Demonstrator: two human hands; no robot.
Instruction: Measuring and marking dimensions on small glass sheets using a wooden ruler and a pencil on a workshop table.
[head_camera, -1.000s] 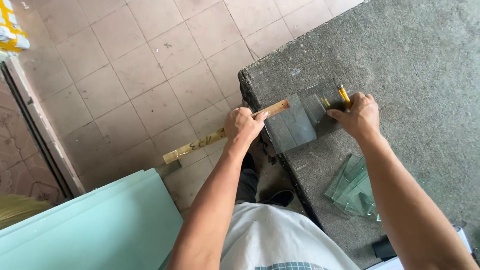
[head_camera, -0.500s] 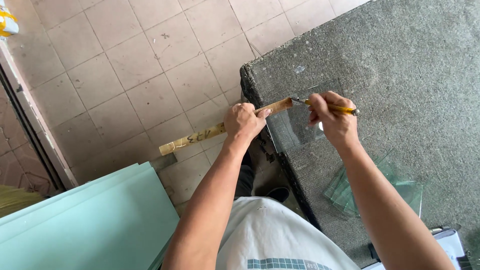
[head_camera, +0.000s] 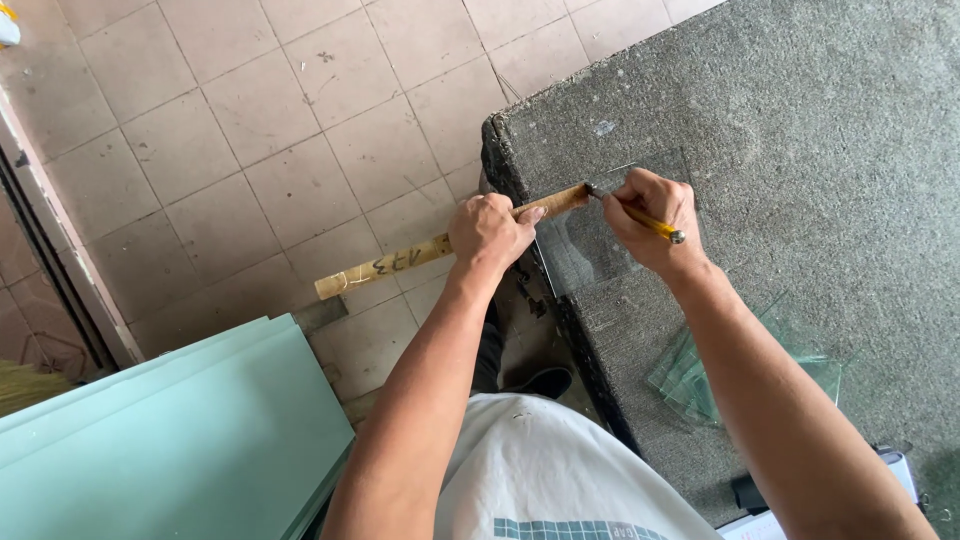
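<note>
1. Head view: the left hand (head_camera: 487, 232) clamps a wooden stick (head_camera: 440, 247) flat, its long axis running left past the table (head_camera: 800, 110) edge.
2. The right hand (head_camera: 650, 222) pinches a yellow cutter (head_camera: 640, 215), tip touching the stick's right end over the glass pane (head_camera: 590, 250).

Right hand (head_camera: 650, 225) nearer wooden ruler (head_camera: 440, 247).
</note>
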